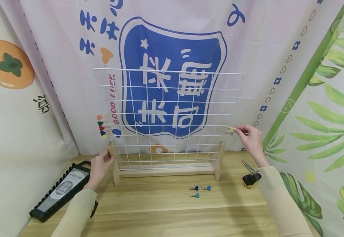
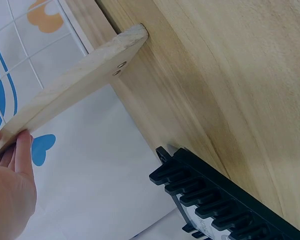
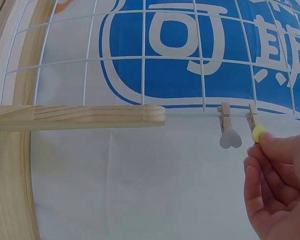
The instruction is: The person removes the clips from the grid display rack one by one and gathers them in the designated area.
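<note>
White wire grid panel [image 1: 169, 115] stands upright in a pale wooden base with two side posts [image 1: 166, 171], set on a light wooden tabletop [image 1: 160, 210] before a printed curtain with a blue shield emblem [image 1: 172, 42].

Left hand [image 1: 99, 168] grips the top of the left wooden post [image 2: 65, 87] — in the left wrist view the fingers [image 2: 22, 150] curl round the post's end. Right hand [image 1: 250, 136] is up at the grid's right edge, fingertips [image 3: 270, 150] pinching a small wooden clothespin with a yellow heart head [image 3: 256, 129]; the pin sits on the outer wire, and whether it is fully clipped on cannot be told from here. Just beside it, on the same wire, hangs a wooden clothespin with a grey heart head [image 3: 228, 131], untouched.

On the grid's left edge, a column of five wooden clothespins with coloured heart heads [image 1: 103, 126] — orange at top, then green, red, blue, yellow.

On the table in front of the base, three loose wooden clothespins with blue and teal hearts [image 1: 198, 191]. Near the right forearm lie scissors with black-and-yellow handles [image 1: 250, 174]. At the far left, a long black plastic tray with a ribbed edge and a label [image 1: 62, 191], lying at an angle.
</note>
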Demonstrator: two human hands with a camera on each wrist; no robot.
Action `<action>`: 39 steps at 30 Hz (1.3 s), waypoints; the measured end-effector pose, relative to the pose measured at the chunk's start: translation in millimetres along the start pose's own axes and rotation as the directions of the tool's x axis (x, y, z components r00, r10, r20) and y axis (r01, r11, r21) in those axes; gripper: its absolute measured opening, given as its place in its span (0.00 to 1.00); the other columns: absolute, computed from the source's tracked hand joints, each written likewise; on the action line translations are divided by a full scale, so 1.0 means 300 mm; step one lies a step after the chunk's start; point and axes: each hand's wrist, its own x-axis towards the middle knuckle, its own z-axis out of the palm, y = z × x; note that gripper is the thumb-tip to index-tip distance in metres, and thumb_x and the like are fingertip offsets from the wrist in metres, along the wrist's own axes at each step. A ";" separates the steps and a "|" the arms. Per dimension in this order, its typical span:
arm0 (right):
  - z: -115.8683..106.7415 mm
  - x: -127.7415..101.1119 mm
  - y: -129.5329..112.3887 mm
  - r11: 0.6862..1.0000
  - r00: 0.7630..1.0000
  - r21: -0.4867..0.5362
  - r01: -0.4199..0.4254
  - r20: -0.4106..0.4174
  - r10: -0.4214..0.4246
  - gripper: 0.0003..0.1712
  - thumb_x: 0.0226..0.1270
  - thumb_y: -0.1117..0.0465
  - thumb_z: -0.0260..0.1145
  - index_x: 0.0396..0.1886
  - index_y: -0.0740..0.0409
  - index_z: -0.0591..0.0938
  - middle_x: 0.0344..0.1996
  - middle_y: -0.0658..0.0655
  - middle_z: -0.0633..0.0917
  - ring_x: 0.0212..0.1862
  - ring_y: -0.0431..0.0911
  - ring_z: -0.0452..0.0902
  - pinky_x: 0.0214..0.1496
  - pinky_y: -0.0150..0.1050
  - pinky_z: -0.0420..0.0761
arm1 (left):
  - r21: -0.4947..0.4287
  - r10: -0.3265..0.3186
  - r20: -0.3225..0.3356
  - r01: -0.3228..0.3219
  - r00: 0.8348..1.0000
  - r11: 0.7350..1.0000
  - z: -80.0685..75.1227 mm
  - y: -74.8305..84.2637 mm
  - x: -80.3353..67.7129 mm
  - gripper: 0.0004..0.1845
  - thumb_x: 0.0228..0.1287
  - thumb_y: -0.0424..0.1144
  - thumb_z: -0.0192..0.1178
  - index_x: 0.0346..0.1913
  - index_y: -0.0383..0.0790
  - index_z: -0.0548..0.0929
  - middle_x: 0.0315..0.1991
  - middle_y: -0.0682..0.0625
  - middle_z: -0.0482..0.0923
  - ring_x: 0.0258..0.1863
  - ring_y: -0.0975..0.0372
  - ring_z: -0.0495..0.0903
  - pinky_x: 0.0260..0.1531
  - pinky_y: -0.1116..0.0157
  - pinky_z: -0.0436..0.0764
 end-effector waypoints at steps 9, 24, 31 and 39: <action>-0.034 -0.032 0.021 1.000 1.000 -0.021 0.004 0.020 -0.003 0.12 0.68 0.59 0.67 0.40 0.66 0.86 0.35 0.67 0.88 0.29 0.26 0.70 0.29 0.17 0.72 | 0.016 -0.008 0.004 0.008 1.000 1.000 0.001 -0.001 -0.001 0.14 0.68 0.33 0.60 0.50 0.25 0.82 0.48 0.28 0.83 0.46 0.41 0.87 0.42 0.51 0.86; 0.048 -0.254 0.065 0.998 0.985 -0.007 0.067 0.158 -0.065 0.07 0.65 0.66 0.69 0.40 0.64 0.85 0.35 0.62 0.88 0.35 0.43 0.83 0.36 0.21 0.81 | 0.005 0.002 -0.008 -0.002 1.000 1.000 -0.001 0.001 0.006 0.14 0.67 0.31 0.60 0.51 0.23 0.81 0.48 0.27 0.82 0.45 0.40 0.86 0.42 0.52 0.85; 0.147 -0.395 0.110 1.000 0.962 0.009 -0.004 0.272 0.002 0.05 0.62 0.67 0.70 0.38 0.63 0.86 0.33 0.59 0.89 0.33 0.44 0.84 0.35 0.26 0.84 | -0.001 -0.003 -0.007 0.003 1.000 1.000 0.002 -0.001 0.005 0.13 0.68 0.32 0.60 0.49 0.24 0.82 0.48 0.27 0.83 0.46 0.40 0.86 0.43 0.51 0.85; 0.251 -0.515 0.168 0.999 0.902 -0.012 -0.034 0.430 0.036 0.02 0.61 0.65 0.71 0.34 0.57 0.87 0.32 0.53 0.89 0.31 0.35 0.80 0.35 0.25 0.82 | 0.010 -0.019 0.002 0.019 1.000 1.000 0.005 -0.001 0.002 0.13 0.68 0.33 0.59 0.49 0.25 0.82 0.49 0.28 0.83 0.47 0.40 0.86 0.43 0.51 0.85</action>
